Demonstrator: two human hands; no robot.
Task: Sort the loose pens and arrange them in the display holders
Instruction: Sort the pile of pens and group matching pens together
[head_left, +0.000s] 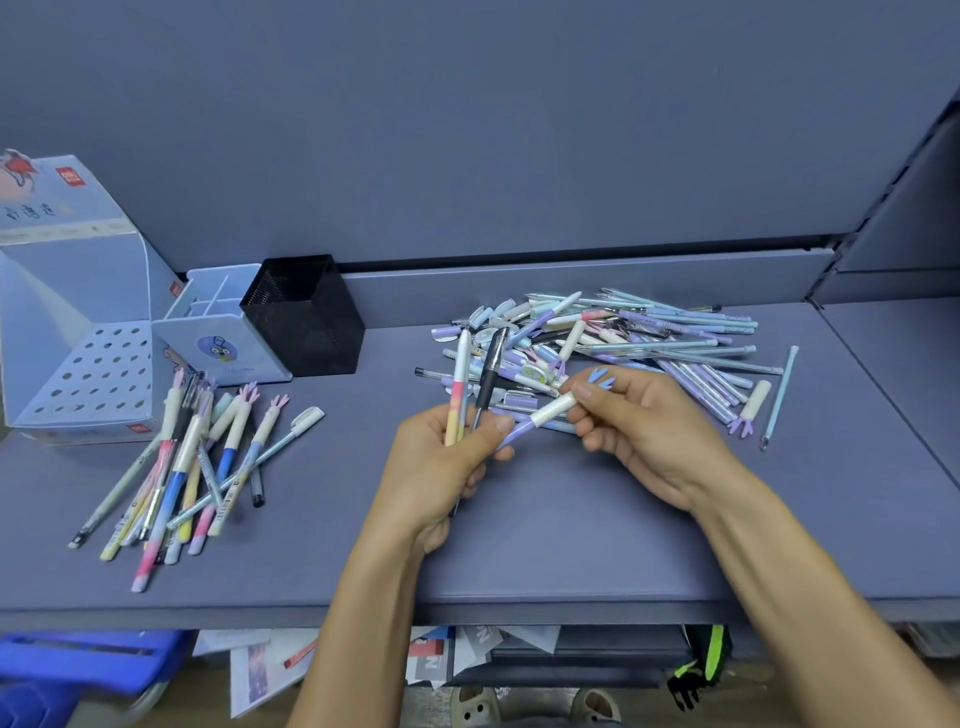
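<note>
Purple pen (535, 418), right hand (644, 431) pinching cap, left hand (441, 467) gripping barrel

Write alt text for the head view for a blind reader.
The left hand grips a pink-and-yellow pen and a black pen and, with the right hand, pinches a purple white-capped pen over a grey-blue shelf. A loose pen pile lies behind; sorted pens and a black mesh holder sit left.

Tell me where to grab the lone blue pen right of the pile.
Pinch the blue pen at mid-barrel, coming straight down from above. It lies flat on the shelf, apart from the pile, with bare shelf along both sides.
</note>
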